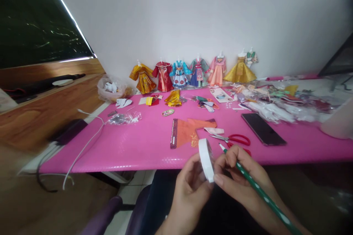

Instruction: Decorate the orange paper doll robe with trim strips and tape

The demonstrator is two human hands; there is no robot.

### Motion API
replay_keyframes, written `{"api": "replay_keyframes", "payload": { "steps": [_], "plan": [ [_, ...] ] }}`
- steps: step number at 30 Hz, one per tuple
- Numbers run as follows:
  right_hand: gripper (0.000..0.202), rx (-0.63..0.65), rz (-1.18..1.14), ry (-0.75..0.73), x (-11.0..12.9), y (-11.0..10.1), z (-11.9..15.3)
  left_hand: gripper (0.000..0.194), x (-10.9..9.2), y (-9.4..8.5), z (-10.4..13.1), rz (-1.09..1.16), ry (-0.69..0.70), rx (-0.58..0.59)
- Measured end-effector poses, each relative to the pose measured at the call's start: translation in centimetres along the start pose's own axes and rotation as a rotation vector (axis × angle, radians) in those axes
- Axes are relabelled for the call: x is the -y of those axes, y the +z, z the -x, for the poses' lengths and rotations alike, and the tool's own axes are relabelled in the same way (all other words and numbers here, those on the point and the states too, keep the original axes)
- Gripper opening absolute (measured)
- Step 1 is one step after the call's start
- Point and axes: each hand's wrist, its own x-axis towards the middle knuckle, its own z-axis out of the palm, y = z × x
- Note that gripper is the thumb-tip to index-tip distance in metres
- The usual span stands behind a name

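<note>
My left hand (190, 187) is closed around a roll of white tape (206, 161), held upright in front of the table edge. The thumb and fingertips of my right hand (239, 176) touch the roll's lower right rim. Across that same hand lies a green pencil with white spots (257, 188), its pale tip pointing up and left. Just beyond the roll, an orange cloth piece (184, 132) with a dark patterned border lies on the pink table cover (132, 147). Red-handled scissors (239, 139) rest to its right, partly hidden behind my right hand.
A black phone (263, 128) lies to the right, near plastic-wrapped pieces (275, 106). Several small dressed figures (180, 73) stand along the wall. At left are a plastic bag (110, 88), a white cable (85, 147) and a black box (68, 132). Gold fabric (173, 98) lies mid-table.
</note>
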Motion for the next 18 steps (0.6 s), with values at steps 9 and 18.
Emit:
{"api": "replay_keyframes", "payload": {
  "steps": [9, 18],
  "plan": [
    [0.037, 0.019, -0.022, 0.066, 1.0, 0.3, 0.5, 0.032, 0.3, -0.7, -0.3, 0.051, 0.036, -0.001],
    [0.041, 0.03, 0.065, 0.039, 0.6, 0.1, 0.6, 0.036, 0.2, -0.5, -0.9, 0.08, 0.059, 0.004]
  ]
}}
